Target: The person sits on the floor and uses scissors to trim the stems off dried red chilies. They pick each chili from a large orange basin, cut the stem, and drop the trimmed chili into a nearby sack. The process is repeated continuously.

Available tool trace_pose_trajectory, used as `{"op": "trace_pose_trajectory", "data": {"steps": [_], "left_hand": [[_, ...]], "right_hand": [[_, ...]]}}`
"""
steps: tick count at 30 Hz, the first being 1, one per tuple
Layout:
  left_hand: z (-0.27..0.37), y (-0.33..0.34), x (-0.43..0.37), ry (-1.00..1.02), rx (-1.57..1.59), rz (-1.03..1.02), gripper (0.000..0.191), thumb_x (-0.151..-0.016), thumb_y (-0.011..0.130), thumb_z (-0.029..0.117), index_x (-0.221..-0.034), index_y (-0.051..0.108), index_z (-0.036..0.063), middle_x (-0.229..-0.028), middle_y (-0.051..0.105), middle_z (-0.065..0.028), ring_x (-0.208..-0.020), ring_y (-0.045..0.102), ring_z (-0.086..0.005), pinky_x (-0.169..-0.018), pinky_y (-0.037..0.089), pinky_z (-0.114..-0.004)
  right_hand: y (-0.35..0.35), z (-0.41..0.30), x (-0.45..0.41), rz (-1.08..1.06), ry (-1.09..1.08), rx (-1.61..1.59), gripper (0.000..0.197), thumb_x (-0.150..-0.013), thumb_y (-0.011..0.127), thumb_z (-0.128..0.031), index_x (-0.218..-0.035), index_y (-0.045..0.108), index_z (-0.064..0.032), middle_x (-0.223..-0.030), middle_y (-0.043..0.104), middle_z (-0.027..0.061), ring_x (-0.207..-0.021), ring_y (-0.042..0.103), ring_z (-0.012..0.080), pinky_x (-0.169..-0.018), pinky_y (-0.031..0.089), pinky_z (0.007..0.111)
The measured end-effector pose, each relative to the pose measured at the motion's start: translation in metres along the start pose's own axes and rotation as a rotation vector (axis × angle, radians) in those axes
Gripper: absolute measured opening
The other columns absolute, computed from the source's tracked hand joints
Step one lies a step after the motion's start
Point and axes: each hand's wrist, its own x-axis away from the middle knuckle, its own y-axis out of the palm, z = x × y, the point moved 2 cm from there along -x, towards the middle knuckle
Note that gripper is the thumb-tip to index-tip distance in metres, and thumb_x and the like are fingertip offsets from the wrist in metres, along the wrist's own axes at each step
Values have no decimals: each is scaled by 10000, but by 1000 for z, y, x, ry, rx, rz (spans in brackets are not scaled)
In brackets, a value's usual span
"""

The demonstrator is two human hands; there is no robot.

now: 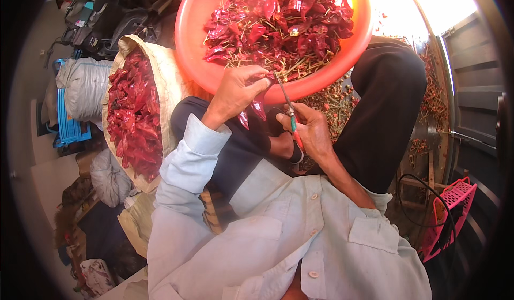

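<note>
Just over the near rim of an orange-red plastic basin [192,65], my left hand [239,93] pinches dried red chili peppers [258,108] with their tips hanging down. Scissors or snips [292,117] with green and red handles are held in my right hand [311,129]; their blades point up beside the peppers' upper ends. Whether the blades touch a stem cannot be told. A heap of dried red chilies with stems [281,22] lies in the basin. To the left, a woven sack [170,71] stands open, full of red chilies [134,115].
Cut stems and pepper bits [333,103] litter the floor below the basin. A pink plastic basket [453,219] with a black cable is at the right, near a dark metal door [474,67]. White bags [86,87], a blue plastic crate [70,119] and a parked vehicle stand at the left.
</note>
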Motion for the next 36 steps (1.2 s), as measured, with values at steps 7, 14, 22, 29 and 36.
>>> {"op": "trace_pose_trajectory", "data": {"steps": [7, 14, 22, 29, 36], "left_hand": [[-6, 4, 13, 124, -205, 76, 266, -938, 723, 103, -1160, 699, -42, -1008, 715, -180, -904, 701, -299, -781, 543, -371], [10, 0, 11, -65, -26, -33, 286, -983, 724, 120, -1216, 697, -43, -999, 732, -101, -905, 682, -150, -802, 542, -304], [-9, -5, 18, -17, 93, -15, 206, -987, 714, 85, -1139, 731, -53, -988, 732, -66, -921, 672, -111, -818, 534, -268], [-22, 3, 31, 1, 201, 135, 210, -961, 741, 81, -1125, 745, -48, -986, 744, -60, -915, 679, -118, -831, 534, -261], [-22, 4, 32, -46, 345, 181, 213, -976, 725, 89, -1158, 758, -16, -1038, 749, -31, -945, 670, -89, -862, 533, -243]], "right_hand": [[-2, -3, 1, -61, 91, -125, 299, -893, 807, -209, -1097, 747, 1, -750, 676, 89, -707, 618, 112, -648, 498, 342], [-6, -15, 3, 161, -288, 286, 312, -839, 828, -147, -1106, 719, -27, -810, 685, 197, -727, 704, 351, -650, 514, 420], [-6, -22, 6, 143, -285, 396, 325, -835, 831, -157, -1115, 730, -25, -831, 710, 197, -744, 714, 348, -637, 518, 424], [-3, -33, 11, -149, 235, -43, 319, -875, 818, -213, -1072, 759, 31, -781, 729, 59, -724, 678, 102, -614, 514, 293], [6, -34, 18, -413, 358, -656, 323, -987, 708, -277, -1087, 714, 29, -615, 514, -26, -443, 387, 45, -420, 280, 243]]}}
